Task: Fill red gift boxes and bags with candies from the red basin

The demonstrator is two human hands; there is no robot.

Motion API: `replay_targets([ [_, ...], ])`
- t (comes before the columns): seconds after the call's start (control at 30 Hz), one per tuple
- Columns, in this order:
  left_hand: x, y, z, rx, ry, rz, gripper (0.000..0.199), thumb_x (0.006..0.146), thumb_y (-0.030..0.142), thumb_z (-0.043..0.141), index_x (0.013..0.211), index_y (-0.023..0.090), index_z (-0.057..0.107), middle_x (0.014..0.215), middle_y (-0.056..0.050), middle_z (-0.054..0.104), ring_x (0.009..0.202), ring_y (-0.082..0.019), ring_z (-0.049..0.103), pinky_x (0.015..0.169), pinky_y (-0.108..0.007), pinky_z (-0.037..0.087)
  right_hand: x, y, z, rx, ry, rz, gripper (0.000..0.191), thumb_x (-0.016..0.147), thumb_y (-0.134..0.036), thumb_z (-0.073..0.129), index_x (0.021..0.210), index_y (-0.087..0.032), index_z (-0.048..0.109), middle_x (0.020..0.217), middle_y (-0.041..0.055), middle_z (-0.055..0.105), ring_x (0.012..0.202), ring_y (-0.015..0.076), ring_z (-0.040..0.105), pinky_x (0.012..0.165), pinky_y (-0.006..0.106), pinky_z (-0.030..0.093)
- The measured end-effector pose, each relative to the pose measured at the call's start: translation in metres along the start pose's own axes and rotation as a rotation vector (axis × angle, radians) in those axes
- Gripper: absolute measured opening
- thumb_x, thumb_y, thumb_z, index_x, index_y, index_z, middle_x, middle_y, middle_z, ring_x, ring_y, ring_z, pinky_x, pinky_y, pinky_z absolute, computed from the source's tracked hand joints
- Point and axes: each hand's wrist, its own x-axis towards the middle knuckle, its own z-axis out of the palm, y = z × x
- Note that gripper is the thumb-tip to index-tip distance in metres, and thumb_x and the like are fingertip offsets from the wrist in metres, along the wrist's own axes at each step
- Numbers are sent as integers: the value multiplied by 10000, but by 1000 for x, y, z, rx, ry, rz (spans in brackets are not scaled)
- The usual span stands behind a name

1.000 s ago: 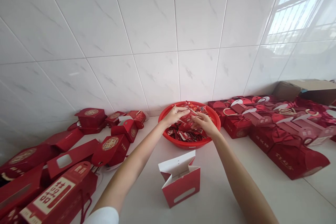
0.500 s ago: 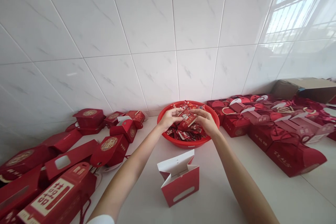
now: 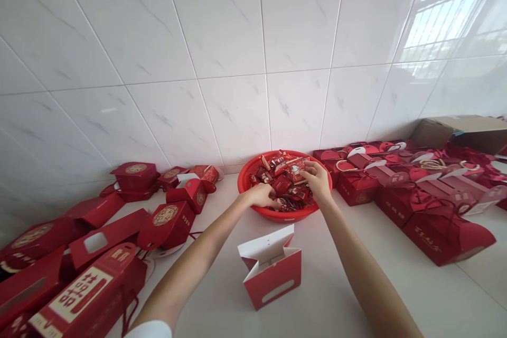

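Nearest me, on the counter [image 3: 214, 285] just in front of the basket [image 3: 273, 217], a box [image 3: 274, 280] stands upright and apart from it, mouth up, nothing of mine touching it. At the basket's near left side my left hand [image 3: 262, 196] reaches over the rim, fingertips down among the loose packets [image 3: 282, 184]; whether they have closed on one I cannot tell. Over the basket's right part my right hand [image 3: 317, 179] pinches a flat printed packet [image 3: 296, 170] by its edge, thumb against fingers. I judge this to be the picking-out step: one piece kept ready on the right while the left gathers more. The next move seems to call for a light pinch on the left and a lift clear of the rim without dragging neighbours along. Half a second ago both my hands held the printed packet over the basket's middle; now the left has let go and dropped nearer, and the packet has gone rightward with my right hand. The box has stayed put, as have the left boxes [image 3: 166, 224] and right boxes [image 3: 356, 187] flanking the basket, and the tiled wall [image 3: 237, 121] behind it.
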Motion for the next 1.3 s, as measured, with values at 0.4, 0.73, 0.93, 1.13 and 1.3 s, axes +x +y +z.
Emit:
replay_targets([
  [0.4, -4, 2, -10, -212, 61, 63, 222, 661, 371, 781, 747, 167, 776, 753, -46, 763, 734, -205, 685, 701, -285, 507, -10, -13, 8, -218, -173, -212, 247, 759, -415, 686, 895, -210, 671, 943, 78, 732, 942, 252, 679, 864, 394, 535],
  [0.73, 5, 17, -6, -447, 353, 252, 451, 813, 506, 673, 1087, 149, 696, 1121, -113, 739, 976, -226, 699, 862, -340, 544, -13, -20, 3, -123, -308, -84, 406, 697, -586, 770, 809, -201, 708, 514, -42, 514, 521, 137, 521, 505, 258, 434],
  [0.93, -2, -5, -19, -57, 66, 82, 261, 684, 350, 768, 892, 193, 790, 912, -65, 787, 860, -254, 715, 789, -305, 524, -5, -14, 3, 270, 3, 63, 431, 562, -514, 866, 745, -200, 635, 647, 2, 655, 598, 171, 631, 570, 308, 548],
  [1.13, 1, -9, -11, 156, -122, -3, 454, 459, 207, 834, 905, 290, 813, 1011, -33, 791, 982, -305, 698, 815, -290, 499, -6, -16, 5, 319, 29, 118, 397, 554, -444, 859, 743, -205, 604, 673, 7, 665, 612, 190, 665, 557, 326, 583],
  [1.3, 10, -4, -3, 167, -103, -20, 349, 470, 142, 805, 797, 264, 816, 890, -29, 794, 888, -283, 711, 799, -293, 513, -7, -18, 3, 277, -37, 117, 361, 561, -343, 818, 739, -224, 527, 681, -10, 657, 609, 199, 685, 477, 280, 534],
])
